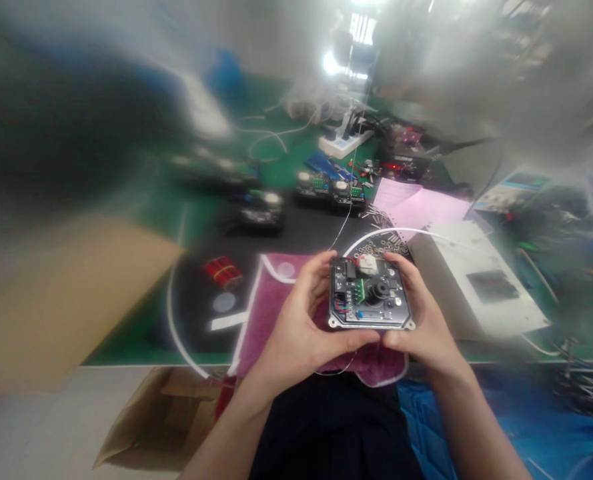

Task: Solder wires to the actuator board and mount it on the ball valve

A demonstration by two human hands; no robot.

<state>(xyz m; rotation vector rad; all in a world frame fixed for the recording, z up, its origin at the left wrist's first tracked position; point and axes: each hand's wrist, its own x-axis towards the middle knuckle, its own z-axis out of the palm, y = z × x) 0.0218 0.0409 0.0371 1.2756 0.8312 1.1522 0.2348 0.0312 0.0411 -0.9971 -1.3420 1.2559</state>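
Between my two hands is a square black camera module (371, 293), a circuit board in a metal frame with a small round lens and a white round part at its top edge. My left hand (309, 320) grips its left side, thumb along the lower edge. On the other side my right hand (419, 313) is closed round the right edge, its thumb at the lower right corner. The module's face is tilted up toward me. Beneath it a purple cloth (261, 313) with white edging lies on the bench and hangs over the front edge.
Similar modules stand on the black mat (216, 230), one at left (262, 210) and two behind (331, 189). Right of them are loose metal fasteners (383, 247), pink paper (416, 207) and a pale box (481, 280). A power strip (346, 141) lies farther back. An open cardboard box (161, 420) sits below the bench.
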